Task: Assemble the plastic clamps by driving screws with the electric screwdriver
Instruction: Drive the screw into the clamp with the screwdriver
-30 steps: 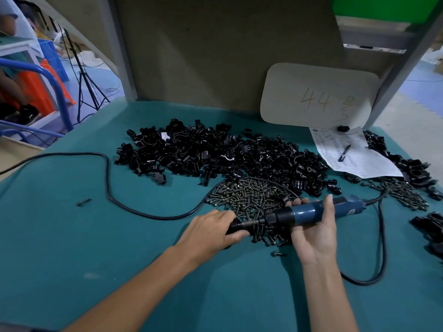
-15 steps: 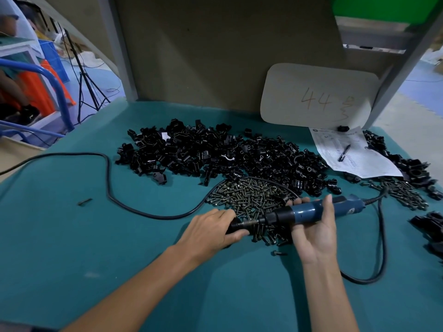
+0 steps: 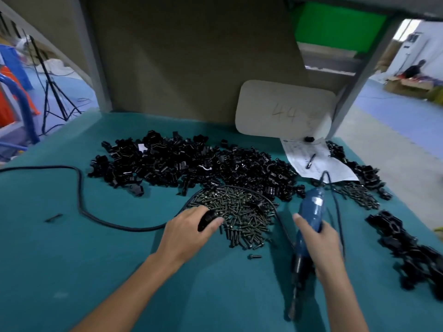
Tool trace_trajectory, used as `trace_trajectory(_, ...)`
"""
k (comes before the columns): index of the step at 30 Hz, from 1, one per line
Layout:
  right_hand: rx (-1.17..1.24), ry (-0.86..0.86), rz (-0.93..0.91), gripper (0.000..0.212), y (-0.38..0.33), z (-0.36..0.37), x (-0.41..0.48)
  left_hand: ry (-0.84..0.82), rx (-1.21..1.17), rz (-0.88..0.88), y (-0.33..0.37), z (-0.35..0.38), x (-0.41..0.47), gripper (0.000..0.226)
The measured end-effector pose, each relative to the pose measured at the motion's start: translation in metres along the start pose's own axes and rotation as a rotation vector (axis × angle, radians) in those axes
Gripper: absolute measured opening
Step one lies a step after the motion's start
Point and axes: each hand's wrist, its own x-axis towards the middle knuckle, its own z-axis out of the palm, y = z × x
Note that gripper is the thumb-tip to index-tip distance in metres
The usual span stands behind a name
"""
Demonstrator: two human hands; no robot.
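Note:
My left hand (image 3: 189,232) grips a black plastic clamp (image 3: 205,219) at the near left edge of the screw pile (image 3: 239,212). My right hand (image 3: 318,245) holds the blue electric screwdriver (image 3: 309,216) by its body, with the bit pointing down towards me and its tip (image 3: 293,307) near the mat. The screwdriver is well apart from the clamp. A large heap of loose black clamps (image 3: 191,164) lies behind the screws.
The black power cord (image 3: 79,188) loops across the green mat (image 3: 72,271) on the left. A second screw pile (image 3: 359,195), more black clamps (image 3: 407,248) and a paper sheet (image 3: 316,161) lie at the right. A lone screw (image 3: 255,256) lies between my hands.
My right hand has swung the screwdriver away from the clamp, from lying sideways to pointing down towards me. My left hand still holds the clamp. The camera tilted up.

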Motion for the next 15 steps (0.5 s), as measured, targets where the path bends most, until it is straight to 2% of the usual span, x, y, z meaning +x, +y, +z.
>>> trace_trajectory(2, -0.258, 0.005, -0.046, 0.043, -0.004, 0.000, -0.007, 0.039, -0.080, -0.038, 0.006, 0.004, 0.002, 0.040)
trace_trajectory(4, -0.415, 0.007, -0.074, 0.042, -0.006, 0.003, -0.015, 0.078, -0.159, -0.047, 0.018, 0.011, 0.002, 0.037)
trace_trajectory(6, -0.527, 0.093, -0.199, 0.049, -0.008, 0.005, -0.022, 0.114, -0.214, -0.033, 0.036, 0.019, 0.004, 0.040)
trace_trajectory(7, -0.514, 0.095, -0.281, 0.052, -0.012, 0.006, -0.028, 0.135, -0.232, -0.012, 0.047, 0.021, 0.005, 0.041)
trace_trajectory(8, -0.419, 0.019, -0.339, 0.052, -0.018, 0.006, -0.035, 0.160, -0.244, 0.022, 0.058, 0.023, 0.007, 0.040)
trace_trajectory(11, -0.045, -0.381, -0.297, 0.036, -0.035, 0.011, -0.059, 0.171, -0.259, 0.167, 0.090, 0.034, 0.007, 0.048)
trace_trajectory(12, -0.007, -0.401, -0.323, 0.032, -0.034, 0.013, -0.061, 0.159, -0.277, 0.200, 0.097, 0.037, 0.006, 0.053)
trace_trajectory(15, 0.081, -0.251, -0.363, 0.024, -0.029, 0.002, -0.062, 0.136, -0.371, 0.287, 0.111, 0.042, 0.007, 0.051)
